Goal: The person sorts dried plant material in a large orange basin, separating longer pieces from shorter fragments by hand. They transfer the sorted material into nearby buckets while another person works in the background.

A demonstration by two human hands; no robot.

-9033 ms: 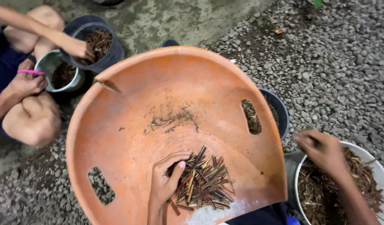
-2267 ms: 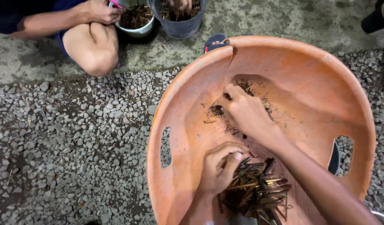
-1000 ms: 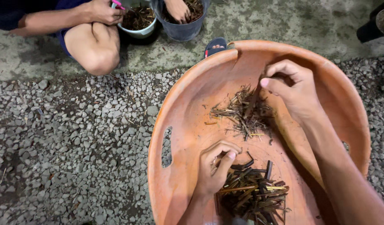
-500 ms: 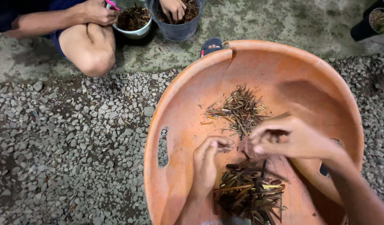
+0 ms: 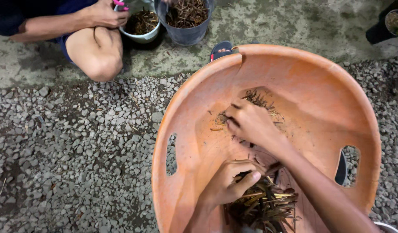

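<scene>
Two hands work the orange tub (image 5: 194, 112): the right hand (image 5: 250, 123) has moved back onto the loose scraps (image 5: 261, 100), fingers curled, while the left hand (image 5: 227, 185) stays clamped on the stick pile (image 5: 263, 205).
</scene>
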